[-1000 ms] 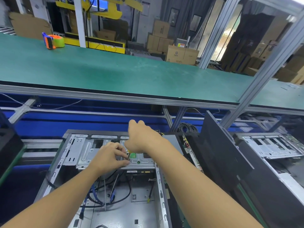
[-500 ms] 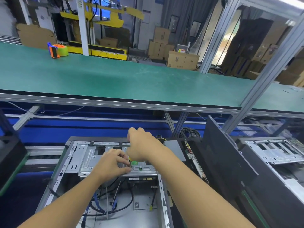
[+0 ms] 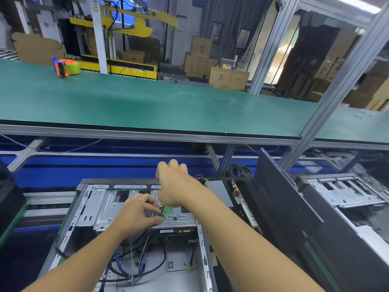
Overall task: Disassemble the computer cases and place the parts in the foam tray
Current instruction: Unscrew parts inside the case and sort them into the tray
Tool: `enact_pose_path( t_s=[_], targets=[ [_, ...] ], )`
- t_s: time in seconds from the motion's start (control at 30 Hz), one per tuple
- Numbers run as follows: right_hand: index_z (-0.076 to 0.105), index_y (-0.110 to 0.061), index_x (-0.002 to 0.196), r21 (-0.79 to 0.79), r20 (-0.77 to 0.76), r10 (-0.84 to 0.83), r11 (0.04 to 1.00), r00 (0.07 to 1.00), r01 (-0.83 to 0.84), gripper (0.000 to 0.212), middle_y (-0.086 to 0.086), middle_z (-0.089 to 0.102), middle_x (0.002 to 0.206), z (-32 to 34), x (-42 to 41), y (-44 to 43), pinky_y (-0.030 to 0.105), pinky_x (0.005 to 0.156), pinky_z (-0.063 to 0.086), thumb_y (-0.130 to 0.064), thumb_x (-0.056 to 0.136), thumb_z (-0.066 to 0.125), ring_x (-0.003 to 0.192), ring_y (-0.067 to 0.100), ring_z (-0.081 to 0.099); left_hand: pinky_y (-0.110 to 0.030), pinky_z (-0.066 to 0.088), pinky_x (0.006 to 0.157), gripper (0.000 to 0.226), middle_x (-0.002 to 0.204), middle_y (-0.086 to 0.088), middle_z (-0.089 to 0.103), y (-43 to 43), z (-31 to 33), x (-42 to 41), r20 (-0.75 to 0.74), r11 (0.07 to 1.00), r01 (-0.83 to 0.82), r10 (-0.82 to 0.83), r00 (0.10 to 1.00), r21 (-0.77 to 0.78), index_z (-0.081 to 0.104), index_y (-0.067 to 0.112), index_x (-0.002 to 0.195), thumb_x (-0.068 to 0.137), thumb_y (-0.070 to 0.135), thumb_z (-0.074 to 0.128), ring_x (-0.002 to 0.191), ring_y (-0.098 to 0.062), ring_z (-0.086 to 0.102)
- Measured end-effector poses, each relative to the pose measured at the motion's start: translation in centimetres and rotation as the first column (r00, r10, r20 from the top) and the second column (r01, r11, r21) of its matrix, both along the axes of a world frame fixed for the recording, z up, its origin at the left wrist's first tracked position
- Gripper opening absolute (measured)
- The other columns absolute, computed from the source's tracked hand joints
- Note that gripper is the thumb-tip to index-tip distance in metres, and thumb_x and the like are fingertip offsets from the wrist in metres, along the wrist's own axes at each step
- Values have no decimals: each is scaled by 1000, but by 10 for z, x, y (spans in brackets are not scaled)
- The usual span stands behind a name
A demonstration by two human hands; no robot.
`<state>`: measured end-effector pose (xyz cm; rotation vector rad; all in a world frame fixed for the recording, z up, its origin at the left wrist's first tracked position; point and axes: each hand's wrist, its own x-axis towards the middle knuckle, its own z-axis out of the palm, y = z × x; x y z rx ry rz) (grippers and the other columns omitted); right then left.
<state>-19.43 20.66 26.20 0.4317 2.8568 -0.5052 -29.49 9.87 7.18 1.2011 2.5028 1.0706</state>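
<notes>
An open computer case (image 3: 84, 218) lies on its side in front of me, with cables (image 3: 126, 268) loose inside. A silver drive bracket (image 3: 105, 209) spans its top end. My right hand (image 3: 174, 186) is fisted over the bracket, gripping a screwdriver (image 3: 162, 210); only a short yellow-and-dark piece of it shows below the fist. My left hand (image 3: 136, 213) rests on the bracket's front edge, its fingertips pinched around the screwdriver's lower end. A green patch (image 3: 168, 209) shows just beside the tool. No foam tray is in view.
A black side panel (image 3: 280, 197) leans up at the right of the case. Beyond it lies a second open case (image 3: 345, 194). A green bench (image 3: 147, 102) runs across above, carrying an orange tape dispenser (image 3: 65, 67). Aluminium posts (image 3: 336, 81) rise at right.
Both hands stay at the same spot on the bracket. The whole scene has slid slightly lower in view, and the right fist has turned a little.
</notes>
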Motion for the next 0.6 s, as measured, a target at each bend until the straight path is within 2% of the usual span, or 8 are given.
enact_pose_path(
  t_s=[0.1, 0.17, 0.2, 0.3, 0.37, 0.43, 0.47, 0.6],
  targets=[
    [39, -10, 127, 18, 5, -12, 1000, 1000, 12, 37, 13, 33, 131, -3, 1, -1, 42, 78, 37, -21, 96, 55, 120, 36, 38, -30, 38, 91, 12, 93, 27, 58, 0, 2, 2, -7, 1000, 11, -11, 1000, -16, 70, 52, 68, 71, 55, 82, 100, 7, 43],
    [36, -9, 132, 51, -46, -80, 995, 996, 82, 45, 15, 40, 128, -6, 3, -3, 42, 72, 36, -42, 102, 46, 108, 37, 48, -28, 38, 91, 15, 92, 28, 58, -2, 2, 2, 5, 1000, 12, -12, 1000, -3, 68, 55, 67, 71, 55, 83, 100, 8, 44],
    [35, -9, 132, 75, -71, -96, 992, 993, 101, 46, 16, 46, 124, -8, 3, -3, 41, 70, 36, -46, 104, 40, 99, 36, 51, -28, 38, 91, 13, 93, 28, 58, -2, 2, 2, 9, 1000, 9, -9, 1000, 1, 69, 54, 69, 71, 55, 83, 100, 8, 44],
    [38, -8, 126, 134, -111, -42, 989, 993, 57, 28, 16, 52, 120, -9, 3, -2, 41, 68, 39, -25, 105, 44, 85, 33, 49, -27, 37, 93, 11, 94, 28, 58, -1, 1, 1, -8, 1000, 6, -6, 1000, -24, 75, 48, 77, 72, 57, 81, 101, 7, 44],
    [41, -9, 126, 57, -77, -21, 998, 997, 25, 30, 14, 49, 125, -6, 2, 1, 43, 76, 44, -18, 99, 50, 100, 34, 50, -26, 36, 90, 12, 93, 28, 57, 0, -1, 0, -11, 1000, 0, 0, 1000, -26, 76, 46, 77, 72, 56, 81, 102, 10, 41],
    [43, -12, 126, -35, -23, -9, 999, 1000, 9, 35, 11, 46, 128, -3, 3, 2, 44, 85, 44, -19, 94, 54, 117, 32, 43, -24, 34, 86, 12, 91, 29, 55, 0, -1, 0, -16, 1000, -2, 2, 1000, -21, 77, 46, 76, 71, 56, 81, 103, 13, 38],
    [43, -13, 126, -40, -9, -9, 999, 1000, 9, 36, 11, 45, 128, -2, 3, 1, 43, 84, 43, -21, 93, 55, 118, 32, 42, -24, 33, 85, 11, 90, 29, 55, 0, -1, 0, -17, 1000, 1, -1, 1000, -19, 77, 47, 76, 71, 55, 81, 103, 13, 38],
    [37, -12, 131, 115, -55, -57, 991, 997, 63, 45, 14, 46, 126, -10, 3, -2, 42, 68, 38, -45, 102, 44, 97, 35, 52, -24, 35, 88, 10, 93, 26, 60, -1, -2, -1, -19, 1000, 14, -14, 1000, -9, 74, 48, 72, 70, 55, 82, 102, 10, 41]
  ],
)
